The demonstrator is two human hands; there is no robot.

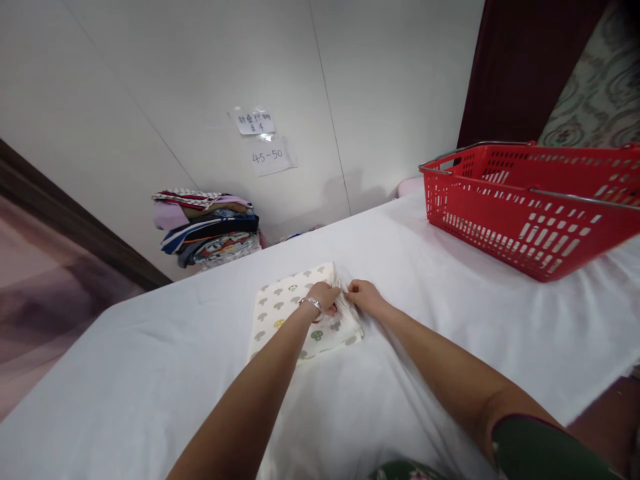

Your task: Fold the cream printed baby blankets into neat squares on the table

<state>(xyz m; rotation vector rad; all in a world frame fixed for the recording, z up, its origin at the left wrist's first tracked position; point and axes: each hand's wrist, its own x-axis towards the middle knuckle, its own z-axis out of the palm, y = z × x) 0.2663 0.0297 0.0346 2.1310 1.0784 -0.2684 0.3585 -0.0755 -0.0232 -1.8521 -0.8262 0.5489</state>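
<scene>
A cream cloth (273, 310) printed with grey, green and yellow mushroom shapes lies folded into a layered rectangle in front of me. My left hand (324, 297), with a silver bracelet at the wrist, rests over its right part, fingers closed on the layers near the right edge. At that same edge my right hand (366, 297) pinches the folded layers from the right side. Both hands are close together, and the fingertips are partly hidden in the folds.
A white sheet (175, 373) covers the surface under the cloth. At the right stands a red plastic basket (500, 213) with metal handles. A stack of folded clothes (210, 227) is at the back left, by the wall with handwritten paper signs (273, 156).
</scene>
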